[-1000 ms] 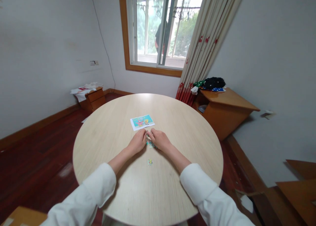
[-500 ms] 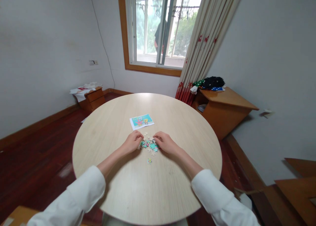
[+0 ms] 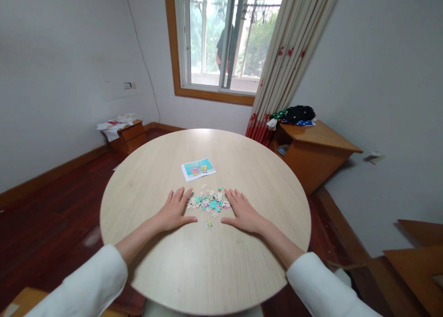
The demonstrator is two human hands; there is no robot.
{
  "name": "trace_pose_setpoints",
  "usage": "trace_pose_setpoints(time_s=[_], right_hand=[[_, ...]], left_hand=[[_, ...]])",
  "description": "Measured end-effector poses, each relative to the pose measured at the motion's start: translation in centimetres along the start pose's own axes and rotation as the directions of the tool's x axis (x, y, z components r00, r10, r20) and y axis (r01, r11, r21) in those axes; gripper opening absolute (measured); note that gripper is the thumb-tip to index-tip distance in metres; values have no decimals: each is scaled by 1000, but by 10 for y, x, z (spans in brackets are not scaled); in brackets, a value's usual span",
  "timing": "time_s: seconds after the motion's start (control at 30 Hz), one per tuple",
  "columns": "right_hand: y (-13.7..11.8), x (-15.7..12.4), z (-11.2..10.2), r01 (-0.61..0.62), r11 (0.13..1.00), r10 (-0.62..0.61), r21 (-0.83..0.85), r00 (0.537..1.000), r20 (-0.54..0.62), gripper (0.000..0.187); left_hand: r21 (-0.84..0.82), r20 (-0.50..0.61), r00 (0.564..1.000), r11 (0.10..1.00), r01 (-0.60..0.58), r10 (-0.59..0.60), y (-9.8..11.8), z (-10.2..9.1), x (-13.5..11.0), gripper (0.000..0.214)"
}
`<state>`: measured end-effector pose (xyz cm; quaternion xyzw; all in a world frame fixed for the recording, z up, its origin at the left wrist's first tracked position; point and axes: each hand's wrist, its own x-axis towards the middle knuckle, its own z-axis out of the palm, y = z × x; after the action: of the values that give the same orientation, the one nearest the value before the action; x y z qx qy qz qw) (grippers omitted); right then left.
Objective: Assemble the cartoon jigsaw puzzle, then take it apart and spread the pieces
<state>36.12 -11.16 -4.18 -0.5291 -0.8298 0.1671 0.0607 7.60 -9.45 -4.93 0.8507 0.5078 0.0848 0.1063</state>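
A loose heap of jigsaw puzzle pieces lies on the round table, some turquoise side up and some pale grey-white. My left hand is spread flat at the heap's left edge, fingertips beside the pieces. On the other side, my right hand lies with its fingers stretched out, close against the heap's right edge. Neither hand grips anything. One yellowish-green puzzle piece sits apart, nearer to me, between the two thumbs. Beyond the heap is a picture sheet with pink and yellow cartoon figures on turquoise.
The round pale wood table fills the middle. Behind it are a window with a person outside and a long curtain. A wooden desk with cloths stands right; a small cabinet with papers stands left.
Both hands have moved outward from the heap and opened from curled fingers to flat, spread ones. The puzzle pieces are spread wider, with more pale sides showing.
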Motion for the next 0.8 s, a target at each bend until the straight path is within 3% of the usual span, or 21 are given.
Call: trace_pose_setpoints(time_s=[0.2, 0.33, 0.43, 0.8], right_hand=[[-33, 24, 11, 55, 995, -64, -81, 991, -117, 75], [-43, 38, 18, 43, 991, -78, -131, 957, -280, 51], [-48, 49, 19, -3, 992, -41, -130, 941, -336, 41], [-51, 76, 12, -65, 983, 15, -170, 960, -280, 19]], left_hand=[[-23, -162, 980, 992, -124, 119, 20, 17, 24, 69], [12, -249, 963, 994, -105, 105, 29, 20, 33, 44], [48, -237, 970, 998, -31, 42, 37, 19, 40, 33], [92, -116, 992, 993, 68, -57, 53, 5, 66, 23]])
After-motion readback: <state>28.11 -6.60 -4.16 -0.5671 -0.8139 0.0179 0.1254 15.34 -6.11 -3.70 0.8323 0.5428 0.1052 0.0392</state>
